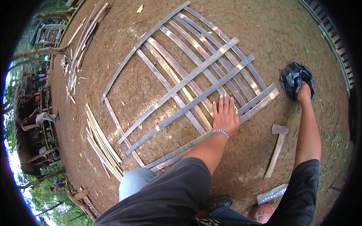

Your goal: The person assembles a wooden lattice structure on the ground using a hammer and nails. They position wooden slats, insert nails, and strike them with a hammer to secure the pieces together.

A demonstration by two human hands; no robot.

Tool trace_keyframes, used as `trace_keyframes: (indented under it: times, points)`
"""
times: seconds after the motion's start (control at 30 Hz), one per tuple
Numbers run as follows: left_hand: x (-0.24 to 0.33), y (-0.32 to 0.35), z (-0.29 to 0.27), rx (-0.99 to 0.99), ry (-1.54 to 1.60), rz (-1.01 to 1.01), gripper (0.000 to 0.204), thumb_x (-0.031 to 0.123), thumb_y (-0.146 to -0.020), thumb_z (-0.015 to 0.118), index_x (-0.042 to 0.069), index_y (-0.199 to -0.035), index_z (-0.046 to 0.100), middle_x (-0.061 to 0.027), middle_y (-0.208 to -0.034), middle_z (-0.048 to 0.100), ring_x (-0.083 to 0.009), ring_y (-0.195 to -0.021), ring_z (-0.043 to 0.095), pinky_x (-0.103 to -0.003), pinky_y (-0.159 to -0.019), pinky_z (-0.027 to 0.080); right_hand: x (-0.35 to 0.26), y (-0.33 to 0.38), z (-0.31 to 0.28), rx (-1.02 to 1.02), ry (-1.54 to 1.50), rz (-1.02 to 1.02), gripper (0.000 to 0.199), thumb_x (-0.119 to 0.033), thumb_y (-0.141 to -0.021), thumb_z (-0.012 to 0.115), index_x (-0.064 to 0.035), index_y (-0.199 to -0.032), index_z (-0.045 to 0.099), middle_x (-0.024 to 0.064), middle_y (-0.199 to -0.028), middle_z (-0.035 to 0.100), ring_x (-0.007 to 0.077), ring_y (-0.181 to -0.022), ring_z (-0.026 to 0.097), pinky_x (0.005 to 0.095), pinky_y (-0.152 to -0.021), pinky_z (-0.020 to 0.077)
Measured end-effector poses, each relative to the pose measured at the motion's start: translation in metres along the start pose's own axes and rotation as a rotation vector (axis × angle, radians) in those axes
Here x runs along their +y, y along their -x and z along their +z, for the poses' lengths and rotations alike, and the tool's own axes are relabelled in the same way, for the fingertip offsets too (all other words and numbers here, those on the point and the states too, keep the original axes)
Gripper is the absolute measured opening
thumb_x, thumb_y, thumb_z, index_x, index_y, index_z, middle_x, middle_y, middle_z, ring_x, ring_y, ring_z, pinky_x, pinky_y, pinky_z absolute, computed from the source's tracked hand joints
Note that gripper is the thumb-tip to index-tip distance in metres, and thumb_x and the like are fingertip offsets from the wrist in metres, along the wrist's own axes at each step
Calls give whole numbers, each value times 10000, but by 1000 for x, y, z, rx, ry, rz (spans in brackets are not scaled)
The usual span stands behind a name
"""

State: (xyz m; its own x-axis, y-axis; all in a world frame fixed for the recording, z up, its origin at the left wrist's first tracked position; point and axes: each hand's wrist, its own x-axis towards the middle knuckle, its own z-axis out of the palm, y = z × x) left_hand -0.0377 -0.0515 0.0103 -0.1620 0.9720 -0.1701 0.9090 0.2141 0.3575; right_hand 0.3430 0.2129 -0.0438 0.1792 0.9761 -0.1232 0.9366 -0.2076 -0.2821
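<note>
A lattice of dark bamboo slats (191, 78) lies flat on the ground, with long slats crossing several others. My left hand (227, 115), a chain bracelet on its wrist, rests palm down on the lattice's near right part with its fingers spread. Off to the right, my right hand (304, 93) reaches into a crumpled black plastic bag (292, 79); its fingers are hidden inside. Between my forearms lies a hatchet (279, 129) with a wooden handle, apart from both hands.
Pale split bamboo strips (101, 139) lie left of the lattice, and more strips (88, 35) lie at the far left. A clear plastic item (272, 194) is near my right arm. People (36, 119) are under a thatched shelter at left. A slatted fence (333, 35) borders the far right.
</note>
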Motion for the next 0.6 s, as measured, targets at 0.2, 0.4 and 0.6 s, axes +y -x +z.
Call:
trace_keyframes:
  times: [0.2, 0.4, 0.6]
  points:
    - [12, -4, 5, 1, 26, 35, 627, 299, -1010, 434, -26, -1545, 405, -242, -1653, 305, -383, -1582, 180, -579, -1280, 89, 40, -12, -17, 38, 103, -133, 328, -128, -927, 543, -79, -1188, 734, 265, -1159, 710, 446, -1110, 676, 483, -950, 534]
    - [5, -1, 5, 23, -20, 26, 626, 295, -1006, 450, -34, -1538, 415, -261, -1655, 296, -401, -1577, 191, -581, -1276, 92, 0, 19, -55, 263, 10, -104, 327, -275, -994, 610, -171, -1285, 716, 174, -1206, 732, 380, -1150, 686, 440, -979, 530]
    - [9, -2, 4, 25, -79, 22, 600, 310, -1011, 460, 1, -1526, 455, -248, -1667, 289, -406, -1573, 199, -591, -1271, 102, -49, 125, -93, 458, -504, 71, 370, -356, -1058, 590, -143, -1339, 704, 73, -1057, 782, 157, -1009, 732, 324, -921, 542]
